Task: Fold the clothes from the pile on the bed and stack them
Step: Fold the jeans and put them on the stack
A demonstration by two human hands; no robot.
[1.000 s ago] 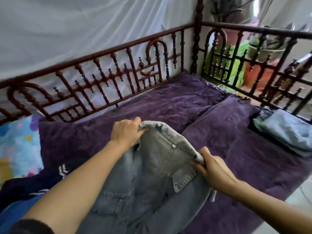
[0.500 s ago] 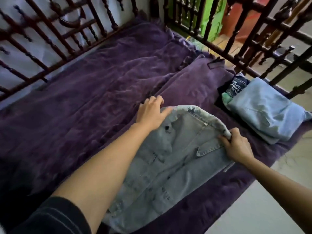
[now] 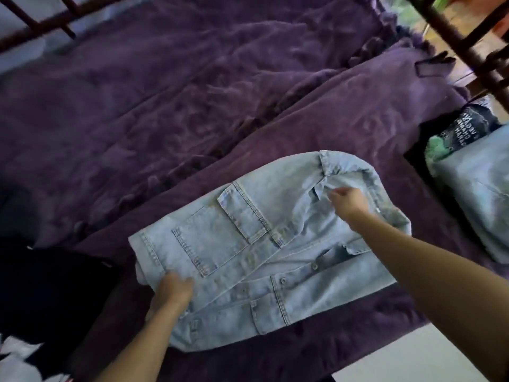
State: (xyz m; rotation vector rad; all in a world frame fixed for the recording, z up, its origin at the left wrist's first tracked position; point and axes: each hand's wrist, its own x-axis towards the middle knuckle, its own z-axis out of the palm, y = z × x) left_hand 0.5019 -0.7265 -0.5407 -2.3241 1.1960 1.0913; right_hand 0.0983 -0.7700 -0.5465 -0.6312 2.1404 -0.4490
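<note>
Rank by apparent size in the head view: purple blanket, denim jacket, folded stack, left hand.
Largest to smallest:
purple blanket
denim jacket
folded stack, partly cut off by the frame
left hand

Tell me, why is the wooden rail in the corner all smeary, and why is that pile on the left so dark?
Head view: the wooden rail is smeared, likely by the camera moving. In the same head view, the dark clothes sit in shadow and their detail is lost. The denim jacket is well lit, with fairly sharp stitching.

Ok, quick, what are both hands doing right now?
Left hand: grips the light blue denim jacket at its edge.
Right hand: pinches the jacket near its collar.
</note>
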